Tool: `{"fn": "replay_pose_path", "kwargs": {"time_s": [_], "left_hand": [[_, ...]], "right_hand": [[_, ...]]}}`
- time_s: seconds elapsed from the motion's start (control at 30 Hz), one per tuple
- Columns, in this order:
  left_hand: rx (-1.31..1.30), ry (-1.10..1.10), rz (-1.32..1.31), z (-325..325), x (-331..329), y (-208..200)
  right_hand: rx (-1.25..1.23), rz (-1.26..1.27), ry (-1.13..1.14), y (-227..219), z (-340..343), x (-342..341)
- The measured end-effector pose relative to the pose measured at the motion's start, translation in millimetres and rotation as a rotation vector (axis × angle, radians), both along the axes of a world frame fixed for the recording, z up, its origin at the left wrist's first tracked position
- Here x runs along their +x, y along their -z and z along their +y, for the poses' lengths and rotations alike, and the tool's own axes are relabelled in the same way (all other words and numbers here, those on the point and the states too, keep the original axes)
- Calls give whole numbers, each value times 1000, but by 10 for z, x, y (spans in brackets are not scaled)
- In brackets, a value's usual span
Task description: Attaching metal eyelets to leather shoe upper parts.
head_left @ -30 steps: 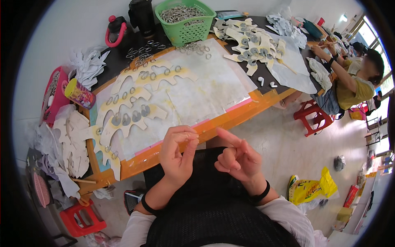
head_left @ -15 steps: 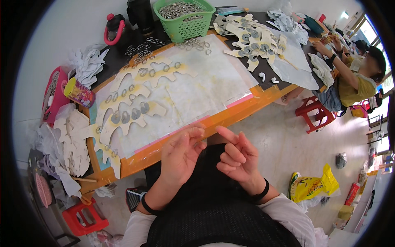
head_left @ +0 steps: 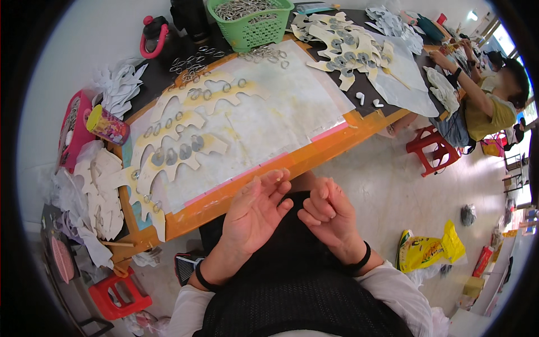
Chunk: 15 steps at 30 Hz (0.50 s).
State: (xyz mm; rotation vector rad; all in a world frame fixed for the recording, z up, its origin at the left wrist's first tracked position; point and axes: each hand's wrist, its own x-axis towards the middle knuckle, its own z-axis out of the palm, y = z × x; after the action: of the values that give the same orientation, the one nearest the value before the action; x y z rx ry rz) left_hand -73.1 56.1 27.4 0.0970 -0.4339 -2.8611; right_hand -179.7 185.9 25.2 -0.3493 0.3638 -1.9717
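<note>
Grip of the left hand (head_left: pixel 252 210) is loosely open, palm showing, fingers half curled; whether a small bit sits at the fingertips I cannot tell. Just beside it on the right, the right hand (head_left: pixel 331 212) has its fingers folded inward, and what they hold, if anything, is hidden. Both hover near the front edge of the desk (head_left: pixel 331 154). Beyond them to the left, cream cut-outs (head_left: pixel 213 146) bearing grey ovals (head_left: pixel 196 143) lie on a white sheet (head_left: pixel 264 121). Farther off, loose metal rings (head_left: pixel 192 65) lie near a green basket (head_left: pixel 252 35) filled with more. Far right, other cut-outs (head_left: pixel 351 50) lie piled near white earbuds (head_left: pixel 360 98); a co-worker (head_left: pixel 491 118) sits beyond.
</note>
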Motion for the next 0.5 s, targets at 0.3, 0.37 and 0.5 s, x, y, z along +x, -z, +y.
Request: {"fn": "replay_pose_path", "kwargs": {"time_s": [0.3,0.37,0.5], "left_hand": [[-653,-313,-152,71,-66,-88],[-816,-413,-173,82,-84,-114],[-1108,-648,-161,113,-109,-156]], "right_hand": [[185,114,47,-133,-16,70],[158,100,10,-152,-10,68],[116,34,-73,-163,7,74]]}}
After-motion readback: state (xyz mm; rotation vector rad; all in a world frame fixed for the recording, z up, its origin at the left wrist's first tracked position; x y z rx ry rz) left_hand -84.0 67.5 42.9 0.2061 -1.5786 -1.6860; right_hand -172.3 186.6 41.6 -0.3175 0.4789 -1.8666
